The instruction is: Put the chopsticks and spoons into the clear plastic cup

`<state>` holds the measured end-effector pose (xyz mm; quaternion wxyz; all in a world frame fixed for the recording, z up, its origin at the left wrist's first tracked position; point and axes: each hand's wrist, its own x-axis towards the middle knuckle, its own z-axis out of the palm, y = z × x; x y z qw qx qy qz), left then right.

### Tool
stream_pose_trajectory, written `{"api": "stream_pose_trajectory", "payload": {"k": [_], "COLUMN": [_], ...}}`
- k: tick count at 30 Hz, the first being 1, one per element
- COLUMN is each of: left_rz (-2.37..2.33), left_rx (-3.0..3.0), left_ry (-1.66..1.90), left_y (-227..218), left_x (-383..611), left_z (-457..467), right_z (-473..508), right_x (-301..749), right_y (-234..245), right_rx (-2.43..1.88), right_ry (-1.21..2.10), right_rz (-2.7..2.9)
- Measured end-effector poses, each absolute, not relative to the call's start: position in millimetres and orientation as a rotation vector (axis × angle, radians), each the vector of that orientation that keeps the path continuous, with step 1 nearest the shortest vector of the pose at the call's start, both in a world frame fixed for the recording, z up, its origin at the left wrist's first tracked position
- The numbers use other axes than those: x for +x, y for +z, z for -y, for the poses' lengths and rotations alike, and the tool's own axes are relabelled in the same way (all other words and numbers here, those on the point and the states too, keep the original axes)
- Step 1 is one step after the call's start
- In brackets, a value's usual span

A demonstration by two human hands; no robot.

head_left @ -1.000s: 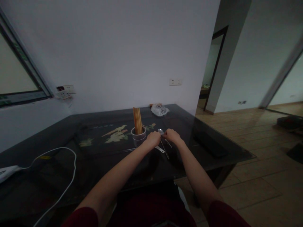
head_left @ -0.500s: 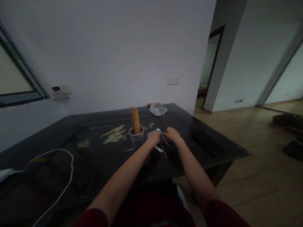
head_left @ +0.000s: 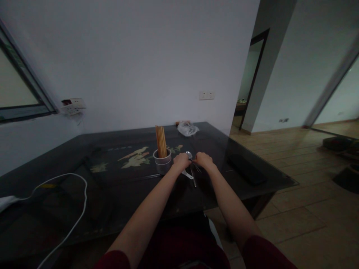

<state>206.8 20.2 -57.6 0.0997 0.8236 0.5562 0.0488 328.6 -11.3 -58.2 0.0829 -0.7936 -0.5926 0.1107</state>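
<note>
My left hand is closed at the metal utensils, just right of a pale cup that holds a bundle of upright wooden chopsticks. A shiny spoon shows its bowl between my two hands, and a thin metal handle sticks out towards me below them. A white, flat handle with a hole in its end reaches out under my left hand. With fingers pinched, my right hand meets the left at the utensils. Fork-like tines show below it. The fingertips are partly hidden.
The dark glossy table has an inlaid bird picture. A crumpled clear plastic bag lies at the back edge by the wall. A black flat object lies to the right. On the left runs a white cable.
Both hands stay together at the utensils with only slight movement. The lower metal handle has swung a little to the left, and the view has shifted slightly.
</note>
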Motion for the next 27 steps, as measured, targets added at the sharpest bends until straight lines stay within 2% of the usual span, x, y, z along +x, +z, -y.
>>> {"api": "stream_pose_trajectory", "payload": {"k": [10,21,27], "left_rz": [-1.565,-1.212,-0.966], "left_rx": [2.478,2.429,2.322], "left_ry": [0.446,1.052,1.185], "left_y": [-44,11,40], "left_x": [211,200,184], "left_z": [-15,6,19], "right_z": [8,14,15], "right_x": [327,326,326], "right_y": [-67,-56,-55], "right_rx": [-2.393,-2.363,-2.342], "right_ry": [0.294,0.348,0.311], "right_rz": [1.816,1.81,1.79]}}
